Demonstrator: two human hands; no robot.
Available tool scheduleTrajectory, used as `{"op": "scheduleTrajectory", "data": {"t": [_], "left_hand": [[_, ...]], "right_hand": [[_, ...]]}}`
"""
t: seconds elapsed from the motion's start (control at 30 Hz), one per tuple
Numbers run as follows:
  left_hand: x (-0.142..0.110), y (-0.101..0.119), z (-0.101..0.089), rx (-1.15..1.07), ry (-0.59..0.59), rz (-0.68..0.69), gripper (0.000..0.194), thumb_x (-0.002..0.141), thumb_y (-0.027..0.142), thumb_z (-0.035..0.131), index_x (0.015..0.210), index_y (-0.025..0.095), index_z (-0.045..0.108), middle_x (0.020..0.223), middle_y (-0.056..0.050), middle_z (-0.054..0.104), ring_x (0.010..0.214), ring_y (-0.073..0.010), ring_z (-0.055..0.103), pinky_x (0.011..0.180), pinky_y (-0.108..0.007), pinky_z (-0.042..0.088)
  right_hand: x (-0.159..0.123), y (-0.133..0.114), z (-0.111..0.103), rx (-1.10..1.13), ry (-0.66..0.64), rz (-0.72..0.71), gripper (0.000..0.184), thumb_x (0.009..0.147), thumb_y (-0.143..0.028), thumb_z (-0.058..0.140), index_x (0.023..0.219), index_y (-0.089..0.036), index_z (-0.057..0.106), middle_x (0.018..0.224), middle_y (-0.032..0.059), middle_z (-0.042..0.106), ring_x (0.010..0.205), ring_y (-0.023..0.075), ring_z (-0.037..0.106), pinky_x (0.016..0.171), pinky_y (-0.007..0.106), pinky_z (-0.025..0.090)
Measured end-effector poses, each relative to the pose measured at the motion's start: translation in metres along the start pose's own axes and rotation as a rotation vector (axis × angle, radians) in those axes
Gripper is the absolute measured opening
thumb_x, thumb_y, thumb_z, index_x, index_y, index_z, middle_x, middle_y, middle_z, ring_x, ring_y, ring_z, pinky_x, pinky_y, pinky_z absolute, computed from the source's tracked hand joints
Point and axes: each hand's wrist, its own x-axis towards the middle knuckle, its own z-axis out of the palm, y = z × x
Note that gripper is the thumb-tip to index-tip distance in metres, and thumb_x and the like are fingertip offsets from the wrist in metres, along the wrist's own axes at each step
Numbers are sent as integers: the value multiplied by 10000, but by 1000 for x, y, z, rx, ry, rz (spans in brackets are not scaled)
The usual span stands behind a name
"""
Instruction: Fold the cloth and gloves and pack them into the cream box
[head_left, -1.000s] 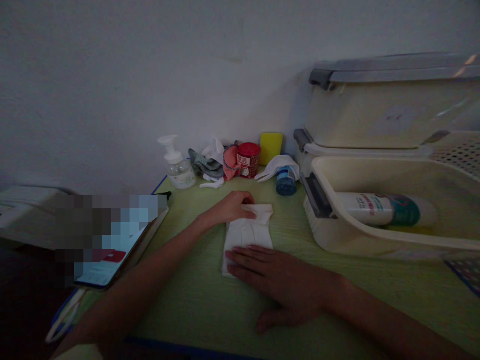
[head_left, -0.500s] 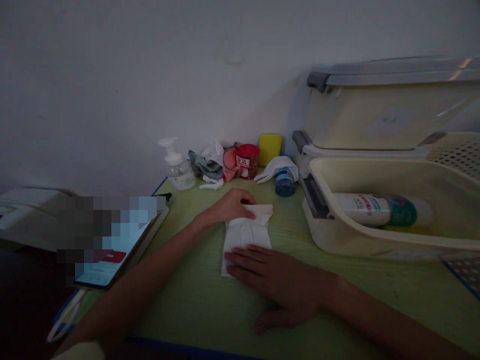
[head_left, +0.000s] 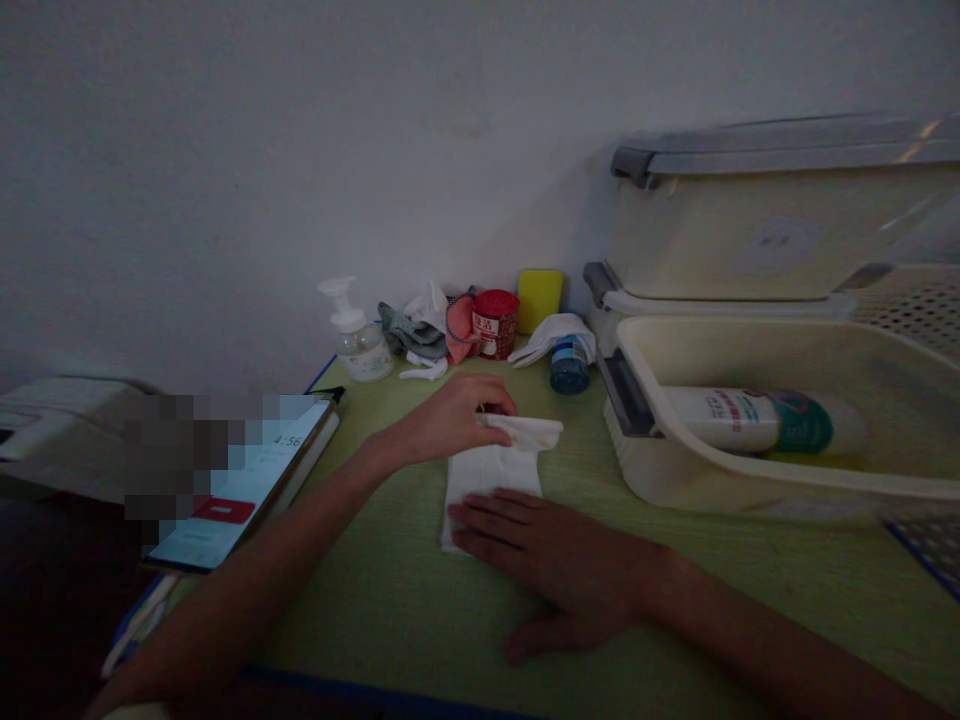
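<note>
A white cloth [head_left: 487, 475], folded into a narrow strip, lies on the green tabletop [head_left: 360, 600]. My left hand [head_left: 457, 415] pinches its far end between thumb and fingers, and that end is lifted and folded over toward me. Flat across the near part of the cloth rests my right hand [head_left: 555, 560], its fingers stretched out and its thumb apart on the table. Part of the cloth is hidden beneath the right fingers.
Along the wall stand a pump bottle [head_left: 362, 345], crumpled cloths [head_left: 412, 330], a red canister [head_left: 495, 322], a yellow sponge [head_left: 540, 300] and a blue bottle [head_left: 570, 365]. A cream bin [head_left: 720, 485] holding a white-and-green bottle [head_left: 757, 420] is at right; a phone [head_left: 247, 490] lies left.
My left hand has raised the far end of the cloth and folded it toward me, so its edge now stands up and sticks out to the right. My right hand stays in place.
</note>
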Motion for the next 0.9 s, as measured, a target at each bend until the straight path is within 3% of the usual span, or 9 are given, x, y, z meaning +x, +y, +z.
{"op": "scheduleTrajectory", "data": {"t": [0.37, 0.77, 0.9], "left_hand": [[-25, 22, 4, 37, -7, 109, 35, 755, 130, 646, 762, 158, 667, 742, 11, 590, 647, -95, 531, 619, -199, 388], [-31, 17, 10, 73, 19, 112, 43, 785, 138, 623, 771, 149, 661, 740, 5, 573, 658, -101, 528, 615, -203, 378], [-33, 19, 11, 56, -27, 100, 48, 763, 107, 632, 787, 137, 661, 747, 9, 567, 640, -92, 514, 599, -198, 366]], "right_hand": [[0, 2, 4, -25, 40, -16, 752, 813, -450, 576, 1405, -69, 312, 1475, 181, 256, 1375, 251, 214, 1124, 392, 166], [-1, 2, 3, -52, 27, -14, 747, 827, -458, 557, 1389, -24, 326, 1468, 207, 263, 1376, 256, 208, 1120, 370, 179], [0, 1, 3, -74, 28, -14, 724, 830, -441, 561, 1375, -14, 349, 1445, 212, 318, 1364, 272, 238, 1122, 369, 172]]}}
